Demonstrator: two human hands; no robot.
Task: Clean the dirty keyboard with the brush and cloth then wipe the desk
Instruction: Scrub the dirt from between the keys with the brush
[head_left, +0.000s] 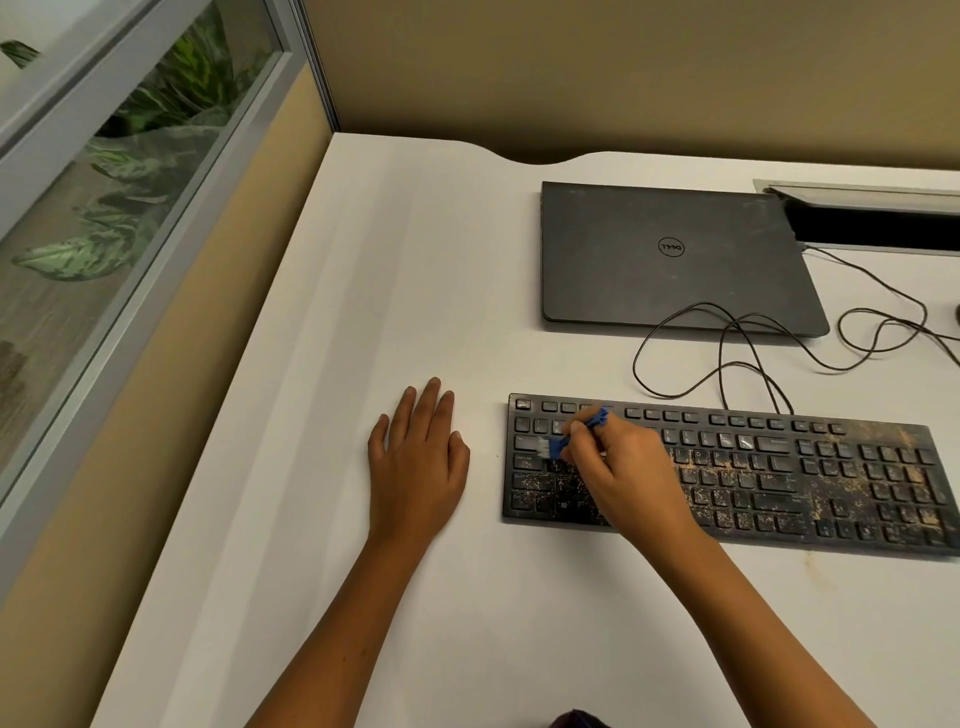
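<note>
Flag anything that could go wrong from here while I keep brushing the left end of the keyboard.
The right hand works the blue brush toward the keyboard edge, so the brown grit may scatter onto the white desk near the flat left hand. Nothing holds the keyboard, so it might slide. Its looped cable lies close behind and could snag or drag against the closed laptop.

Single head-worn wide-angle view, aimed forward and down from above the desk (467, 597) near edge, keyboard (779, 483) seen close at right, partition wall framed at top, no second view.
</note>
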